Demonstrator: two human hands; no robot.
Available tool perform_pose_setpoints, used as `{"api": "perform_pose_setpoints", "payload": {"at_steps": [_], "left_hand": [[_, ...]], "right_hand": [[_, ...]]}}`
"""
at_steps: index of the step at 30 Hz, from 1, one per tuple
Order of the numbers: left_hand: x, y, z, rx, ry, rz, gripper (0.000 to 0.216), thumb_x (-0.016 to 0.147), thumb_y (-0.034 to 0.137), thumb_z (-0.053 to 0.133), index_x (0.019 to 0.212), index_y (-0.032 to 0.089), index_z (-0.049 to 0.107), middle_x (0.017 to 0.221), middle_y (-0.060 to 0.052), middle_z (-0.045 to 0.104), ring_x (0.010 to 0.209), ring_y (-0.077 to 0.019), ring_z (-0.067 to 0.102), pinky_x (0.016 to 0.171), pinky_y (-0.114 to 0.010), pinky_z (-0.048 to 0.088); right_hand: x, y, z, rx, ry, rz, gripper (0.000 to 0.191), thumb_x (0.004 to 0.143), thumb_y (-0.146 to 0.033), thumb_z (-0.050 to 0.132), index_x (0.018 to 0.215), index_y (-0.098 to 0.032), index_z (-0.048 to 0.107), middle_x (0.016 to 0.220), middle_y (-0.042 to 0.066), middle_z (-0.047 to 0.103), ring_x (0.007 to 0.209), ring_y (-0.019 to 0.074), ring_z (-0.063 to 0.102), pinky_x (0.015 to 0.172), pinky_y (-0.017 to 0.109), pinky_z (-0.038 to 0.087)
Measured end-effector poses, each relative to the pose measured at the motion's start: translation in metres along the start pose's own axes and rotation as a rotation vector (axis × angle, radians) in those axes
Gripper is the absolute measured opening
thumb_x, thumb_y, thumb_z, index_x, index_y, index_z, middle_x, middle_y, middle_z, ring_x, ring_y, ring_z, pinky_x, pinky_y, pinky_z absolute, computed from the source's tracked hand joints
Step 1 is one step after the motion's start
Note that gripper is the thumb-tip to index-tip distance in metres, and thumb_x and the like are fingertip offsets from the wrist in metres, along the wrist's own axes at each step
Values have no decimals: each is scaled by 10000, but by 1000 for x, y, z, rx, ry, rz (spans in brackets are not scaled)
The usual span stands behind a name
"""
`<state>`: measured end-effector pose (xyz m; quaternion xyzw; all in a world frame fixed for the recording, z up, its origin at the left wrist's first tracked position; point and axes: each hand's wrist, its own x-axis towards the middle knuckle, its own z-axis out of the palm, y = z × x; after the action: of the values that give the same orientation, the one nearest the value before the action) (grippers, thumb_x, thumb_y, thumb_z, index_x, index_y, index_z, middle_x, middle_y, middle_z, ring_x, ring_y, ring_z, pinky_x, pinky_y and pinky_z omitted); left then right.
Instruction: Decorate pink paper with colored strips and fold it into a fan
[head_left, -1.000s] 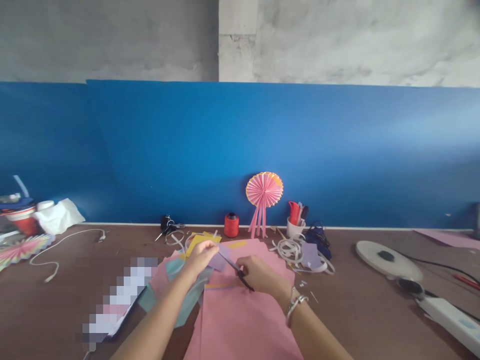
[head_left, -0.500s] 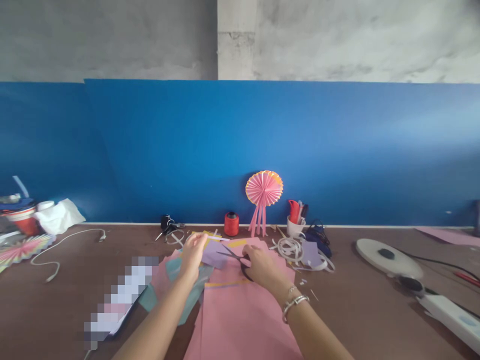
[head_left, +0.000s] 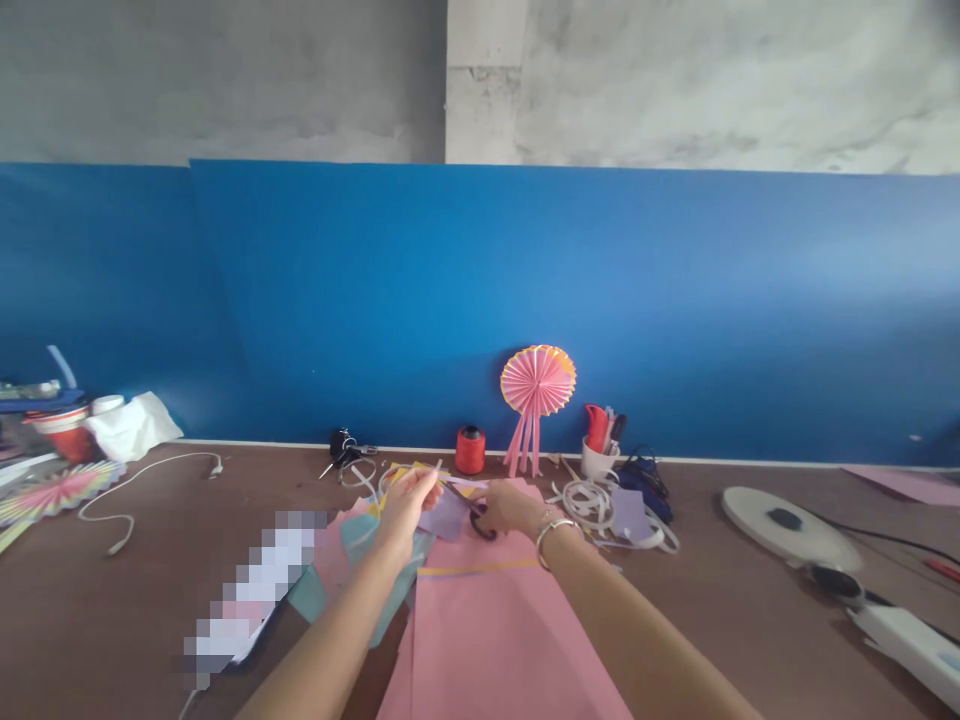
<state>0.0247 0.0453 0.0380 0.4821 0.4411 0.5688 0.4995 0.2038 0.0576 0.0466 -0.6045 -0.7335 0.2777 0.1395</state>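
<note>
My left hand pinches a thin white strip, its end standing up past the fingertips. Scissors with dark handles are in my right hand, and their blades point left at the left fingertips. Whether the blades touch the strip, I cannot tell. Beneath both hands lie purple paper and a stack of pink sheets. Teal paper shows beside and under my left wrist.
Behind stand a red thread spool, a pink pleated paper rosette and a white cup of tools. A coil of white strip lies to the right. A round white lid-like disc is farther right, keys at back left.
My right hand has brought the scissors left, close to the left fingertips. The strip, earlier pointing right, now shows an upright end. The view has shifted slightly.
</note>
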Motion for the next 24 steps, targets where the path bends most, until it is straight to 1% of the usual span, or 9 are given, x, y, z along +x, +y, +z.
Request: {"api": "perform_pose_setpoints", "payload": {"at_steps": [3, 5, 8, 11, 13, 15, 18, 22, 24], "left_hand": [[-1, 0, 1, -3, -13, -10, 323, 630, 461, 636, 588, 149, 566, 560, 3, 575, 527, -98, 517, 527, -201, 391], [-2, 0, 2, -3, -14, -20, 319, 626, 459, 637, 585, 150, 568, 570, 4, 582, 527, -94, 514, 525, -197, 384], [-4, 2, 6, -2, -13, -33, 312, 624, 460, 633, 603, 155, 569, 571, 15, 586, 516, -87, 506, 520, -194, 376], [-9, 2, 11, 6, -28, -34, 303, 645, 456, 612, 620, 158, 565, 576, 16, 590, 523, -91, 516, 529, -199, 385], [-14, 2, 16, 21, -51, -29, 298, 659, 454, 601, 633, 159, 564, 580, 13, 591, 535, -96, 524, 535, -202, 392], [-20, 1, 20, 44, -80, -24, 301, 660, 461, 598, 644, 162, 564, 574, 14, 590, 537, -101, 527, 534, -204, 397], [-27, 1, 27, 91, -128, -21, 314, 656, 479, 595, 664, 167, 565, 581, 8, 599, 540, -114, 538, 526, -214, 407], [-29, 1, 31, 186, -154, -15, 285, 730, 455, 518, 724, 174, 566, 624, -9, 625, 556, -134, 564, 538, -237, 427], [-32, 0, 30, 239, -151, 2, 208, 737, 385, 527, 731, 181, 570, 633, -7, 626, 577, -142, 574, 564, -244, 428]], "right_hand": [[4, 3, -6, 139, -59, 5, 267, 514, -123, 670, 758, -219, 721, 447, -38, 564, 418, 121, 512, 455, 219, 375], [1, 3, -11, 233, -23, -1, 225, 637, -227, 607, 835, -198, 709, 577, 2, 635, 489, 124, 556, 483, 219, 412], [-13, 1, -15, 510, 77, -38, 388, 819, -394, 382, 976, -177, 662, 826, 71, 679, 653, 128, 606, 564, 223, 453], [-31, -3, -11, 828, 120, -54, 434, 785, -490, 458, 935, -141, 669, 799, 80, 666, 650, 132, 583, 561, 224, 423], [-43, -6, -5, 794, 178, -54, 328, 709, -432, 589, 814, -134, 678, 639, 24, 615, 561, 106, 512, 525, 215, 363], [-53, -8, -1, 728, 283, -53, 248, 692, -383, 600, 684, -139, 645, 541, -17, 538, 522, 93, 447, 512, 218, 324], [-66, -6, 2, 707, 393, -20, 215, 698, -361, 552, 637, -158, 594, 568, -21, 518, 569, 109, 452, 532, 224, 330], [-77, 9, 9, 648, 518, 125, 160, 673, -302, 490, 616, -172, 564, 641, -5, 543, 639, 135, 483, 583, 236, 362], [-79, 19, 16, 549, 518, 130, 149, 644, -277, 486, 563, -170, 551, 633, 7, 549, 654, 150, 496, 603, 249, 370]]}}
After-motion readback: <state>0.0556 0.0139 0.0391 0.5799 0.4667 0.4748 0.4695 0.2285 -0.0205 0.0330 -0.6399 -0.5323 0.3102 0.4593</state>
